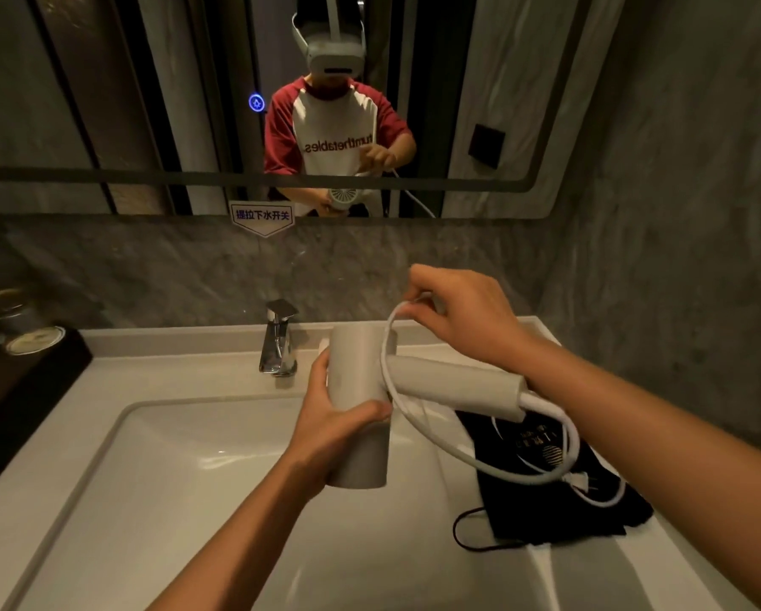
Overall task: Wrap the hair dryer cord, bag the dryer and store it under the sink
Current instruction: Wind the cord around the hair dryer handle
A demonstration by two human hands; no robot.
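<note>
Head view, L to R. Tap at 11 o'clock, 1 only. Left hand closed round hair dryer barrel, held above sink. Step: cord wrap, looks early, 1 loop round handle. Right hand, fingers pinched on cord at 1 o'clock. Next: lay further turns, mind dangling plug. Black bag, 1, at 4 o'clock on counter.

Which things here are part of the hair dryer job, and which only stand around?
Part of the job: hair dryer, its white cord, black drawstring bag, left hand, right hand.

Only around: faucet, dark tray, mirror.
</note>
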